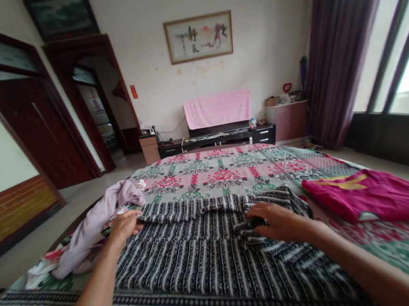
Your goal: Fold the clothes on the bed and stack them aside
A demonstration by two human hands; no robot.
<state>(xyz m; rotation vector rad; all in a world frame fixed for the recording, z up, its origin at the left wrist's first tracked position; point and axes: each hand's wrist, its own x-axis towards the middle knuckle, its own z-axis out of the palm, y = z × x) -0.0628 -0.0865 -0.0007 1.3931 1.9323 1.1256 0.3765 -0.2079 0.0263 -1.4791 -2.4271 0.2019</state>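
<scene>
Head view. A striped cloth (191, 255) lies near and central on a floral cover (222, 163), a folded band along its far edge. The left hand (125, 227) is at its far left corner, fingers close together; the right hand (280, 222) is over bunched fabric, thumb apart from fingers. Whether either grips cannot be told. A lilac garment (95, 219) lies left, a magenta garment (384, 197) right.

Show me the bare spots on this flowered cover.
Widest: the cover beyond the striped cloth, towards the far edge. A narrower patch lies between the striped cloth and the magenta cloth. Crowded: the left side, where the lilac cloth lies beside the left hand, and the middle, where the right hand touches the striped cloth.
</scene>
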